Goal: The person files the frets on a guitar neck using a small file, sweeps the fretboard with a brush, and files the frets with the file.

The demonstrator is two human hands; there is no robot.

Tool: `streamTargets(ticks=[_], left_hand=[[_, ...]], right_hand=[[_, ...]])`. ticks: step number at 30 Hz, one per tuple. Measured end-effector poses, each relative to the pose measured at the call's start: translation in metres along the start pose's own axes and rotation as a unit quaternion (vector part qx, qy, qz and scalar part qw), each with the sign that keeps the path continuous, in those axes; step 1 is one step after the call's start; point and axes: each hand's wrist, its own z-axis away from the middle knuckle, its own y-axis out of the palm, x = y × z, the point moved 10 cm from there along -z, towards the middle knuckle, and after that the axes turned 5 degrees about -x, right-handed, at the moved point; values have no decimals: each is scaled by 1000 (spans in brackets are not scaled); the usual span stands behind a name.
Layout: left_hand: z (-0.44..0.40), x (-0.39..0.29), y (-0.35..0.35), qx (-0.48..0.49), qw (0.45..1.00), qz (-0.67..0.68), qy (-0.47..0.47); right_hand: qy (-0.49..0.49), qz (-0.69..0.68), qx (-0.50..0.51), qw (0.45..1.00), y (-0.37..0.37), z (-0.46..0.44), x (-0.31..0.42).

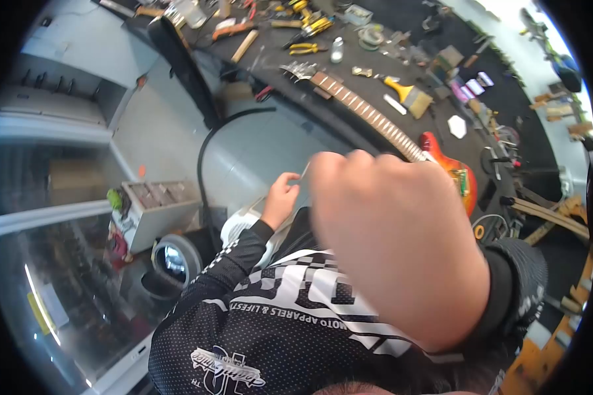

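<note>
Close to the camera, my right hand [392,224] is closed in a fist and slightly blurred. Its fingertips face away, so whatever they hold is hidden. Lower and further off, my left hand [281,201] has its thumb and forefinger pinched together. A thin, pale sliver [305,170] shows between the two hands, apparently in the left pinch; its kind is too small to tell. Beyond my fist an electric guitar [370,117] lies on the dark workbench [270,56], its fretboard facing up. My right hand and wrist cover part of its red-orange body.
Near the guitar are a yellow-handled brush [412,99], a small white bottle [337,50], yellow-handled pliers [306,49] and a white hexagonal piece [457,126]. A black hose [201,164] curves over the floor at left, near a white drawer unit [158,210].
</note>
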Motion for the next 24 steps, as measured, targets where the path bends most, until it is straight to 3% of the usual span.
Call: streamTargets(ticks=[4,6,7,10,11,12,13,15,19,21,24], left_hand=[[-7,19,-4,54,994,57,-73],[-24,48,2,63,994,70,-64],[-28,52,7,73,988,92,-100],[-49,9,46,119,988,65,-78],[-65,2,48,134,987,68,-63],[-72,-5,53,143,986,69,-55],[-82,-26,58,143,989,40,14],[-107,-59,71,136,983,-40,113],[-126,-53,95,143,989,26,15],[-113,-57,98,134,983,103,-71],[-84,-28,76,69,978,128,-148]], right_hand=[[55,92,54,993,31,48,-82],[97,21,-15,995,50,92,-127],[153,32,39,987,67,113,-147],[267,-52,-14,962,119,193,-214],[347,-122,9,930,158,211,-232],[522,-348,59,777,170,226,-224],[522,-387,20,760,212,242,-238],[408,-307,-30,859,269,238,-267],[378,-125,20,917,286,152,-334],[302,-91,-57,947,309,98,-397],[253,88,-79,960,328,21,-462]])
